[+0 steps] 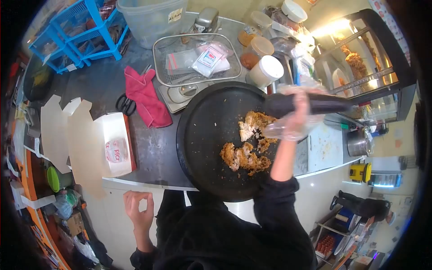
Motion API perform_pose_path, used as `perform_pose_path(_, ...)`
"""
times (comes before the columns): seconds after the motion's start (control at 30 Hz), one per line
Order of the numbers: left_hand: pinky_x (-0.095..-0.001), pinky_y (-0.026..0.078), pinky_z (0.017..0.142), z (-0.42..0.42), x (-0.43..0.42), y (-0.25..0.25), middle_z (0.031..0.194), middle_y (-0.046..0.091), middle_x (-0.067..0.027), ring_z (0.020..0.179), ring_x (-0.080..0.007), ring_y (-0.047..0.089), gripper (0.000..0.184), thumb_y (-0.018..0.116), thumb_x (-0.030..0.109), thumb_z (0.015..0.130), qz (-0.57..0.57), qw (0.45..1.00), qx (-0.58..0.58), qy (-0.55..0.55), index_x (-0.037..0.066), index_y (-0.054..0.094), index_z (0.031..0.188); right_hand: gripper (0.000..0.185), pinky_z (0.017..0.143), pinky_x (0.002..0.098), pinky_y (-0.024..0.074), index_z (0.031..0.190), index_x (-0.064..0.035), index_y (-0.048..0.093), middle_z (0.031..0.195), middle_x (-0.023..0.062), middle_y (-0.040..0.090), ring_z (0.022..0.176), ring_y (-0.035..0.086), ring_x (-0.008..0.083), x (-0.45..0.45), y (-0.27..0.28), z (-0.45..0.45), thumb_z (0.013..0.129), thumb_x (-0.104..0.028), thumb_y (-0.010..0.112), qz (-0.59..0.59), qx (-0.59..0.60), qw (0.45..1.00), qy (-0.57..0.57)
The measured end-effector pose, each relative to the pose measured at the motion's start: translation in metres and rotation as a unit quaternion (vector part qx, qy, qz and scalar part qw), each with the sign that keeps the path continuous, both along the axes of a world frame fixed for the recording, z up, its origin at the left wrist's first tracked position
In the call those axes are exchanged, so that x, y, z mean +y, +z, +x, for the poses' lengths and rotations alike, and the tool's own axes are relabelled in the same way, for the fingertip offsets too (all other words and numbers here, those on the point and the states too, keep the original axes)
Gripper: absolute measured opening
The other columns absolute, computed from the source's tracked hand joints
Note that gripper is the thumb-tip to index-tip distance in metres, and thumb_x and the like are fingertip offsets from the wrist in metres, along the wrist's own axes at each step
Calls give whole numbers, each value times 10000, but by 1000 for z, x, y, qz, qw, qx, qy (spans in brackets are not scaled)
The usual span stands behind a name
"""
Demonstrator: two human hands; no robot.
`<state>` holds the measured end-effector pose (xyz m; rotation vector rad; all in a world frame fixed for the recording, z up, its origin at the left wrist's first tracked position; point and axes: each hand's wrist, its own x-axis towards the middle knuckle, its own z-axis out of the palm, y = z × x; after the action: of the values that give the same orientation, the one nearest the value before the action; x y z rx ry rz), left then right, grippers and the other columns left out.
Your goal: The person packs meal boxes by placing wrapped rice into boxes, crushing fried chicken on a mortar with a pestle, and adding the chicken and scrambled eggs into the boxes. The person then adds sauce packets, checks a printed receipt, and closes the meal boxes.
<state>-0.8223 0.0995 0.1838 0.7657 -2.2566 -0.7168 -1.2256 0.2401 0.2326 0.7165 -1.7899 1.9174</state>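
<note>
My right hand [300, 112], in a clear plastic glove, grips a dark stone pestle [326, 104] held over the right side of a round black stone mortar [202, 121]. Broken pieces of fried chicken [245, 157] lie in the mortar, some just left of the gloved hand. Bare and off the counter, my left hand [139, 209] hangs below the front edge, with thumb and fingertips pressed together in a ring and nothing in it. An open paper box [121, 130] with a wrapped rice pack [116, 150] sits left of the mortar.
Behind the mortar are a wire basket [159, 67] with plastic packets and a white-lidded jar [266, 72]. A red cloth [146, 96] and black-handled scissors [126, 104] lie left. A white board [325, 148] and glass display case [360, 67] stand right. One person [366, 206] is far off.
</note>
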Motion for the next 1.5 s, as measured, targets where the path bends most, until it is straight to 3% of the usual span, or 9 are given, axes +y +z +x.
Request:
perform_pose_path(0.27, -365, 390, 669, 3, 7, 26, 687, 561, -48, 615, -233, 494, 174, 653, -50, 721, -64, 996, 55, 2, 43, 526, 795, 521, 731, 389, 491, 1080, -26, 576, 861, 186, 644, 829, 622, 344, -59, 17, 10, 639, -279, 691, 395, 77, 912, 75)
perform_pose_path(0.43, -347, 382, 668, 19, 23, 35, 684, 559, -39, 612, -210, 493, 162, 647, -41, 740, -78, 994, 71, 35, 54, 533, 805, 545, 799, 418, 489, 1176, -147, 564, 1039, 148, 633, 930, 612, 341, -77, 10, 12, 655, -302, 605, 719, 93, 661, 191)
perform_pose_path(0.57, -338, 379, 671, 36, 28, 35, 679, 557, -35, 615, -199, 494, 153, 647, -30, 751, -86, 992, 56, 72, 59, 535, 805, 535, 809, 417, 484, 1221, -202, 528, 1060, 134, 611, 951, 601, 314, -67, -22, 0, 714, -344, 620, 737, 226, 602, 210)
perform_pose_path(0.7, -337, 382, 673, 40, 36, 31, 679, 556, -34, 616, -201, 494, 152, 653, -23, 751, -82, 992, 49, 85, 62, 536, 799, 475, 837, 445, 458, 1242, -227, 500, 1112, 134, 568, 1038, 549, 299, -41, -42, 0, 822, -441, 553, 604, 316, 719, 133)
perform_pose_path(0.8, -338, 386, 673, 34, 37, 28, 683, 557, -36, 617, -206, 495, 153, 656, -22, 748, -69, 993, 51, 80, 63, 538, 795, 399, 923, 426, 401, 1116, -200, 604, 1011, 95, 614, 1013, 558, 314, 23, 4, 65, 811, -454, 568, 549, 136, 824, -43)
perform_pose_path(0.93, -343, 391, 669, 16, 29, 24, 690, 571, -42, 621, -215, 509, 169, 676, -31, 720, -61, 996, 65, 24, 61, 551, 788, 590, 986, 426, 346, 1234, -118, 537, 1149, 170, 588, 1175, 474, 284, 91, -39, 138, 795, -510, 579, 581, -221, 776, -110)
perform_pose_path(1.0, -343, 394, 664, 7, 22, 30, 692, 583, -44, 625, -218, 522, 185, 690, -37, 698, -65, 995, 71, -24, 61, 560, 787, 705, 1001, 435, 327, 1284, -111, 482, 1191, 176, 556, 1241, 406, 286, 71, -58, 161, 754, -563, 593, 530, -165, 815, -167)
perform_pose_path(1.17, -335, 399, 642, -6, -4, 41, 686, 602, -45, 614, -216, 544, 220, 706, -48, 658, -77, 983, 117, -116, 65, 570, 790, 832, 973, 425, 352, 1306, -129, 447, 1251, 151, 497, 1273, 351, 300, 0, -46, 195, 675, -649, 602, 665, -96, 716, -188)
perform_pose_path(1.5, -362, 422, 614, 83, -121, 58, 672, 601, -62, 589, -232, 559, 186, 717, 18, 694, -103, 963, 191, -162, 65, 563, 788, 278, 761, 409, 467, 997, -125, 595, 908, 96, 597, 874, 571, 292, -14, -83, 190, 731, -203, 608, 603, -9, 780, -170)
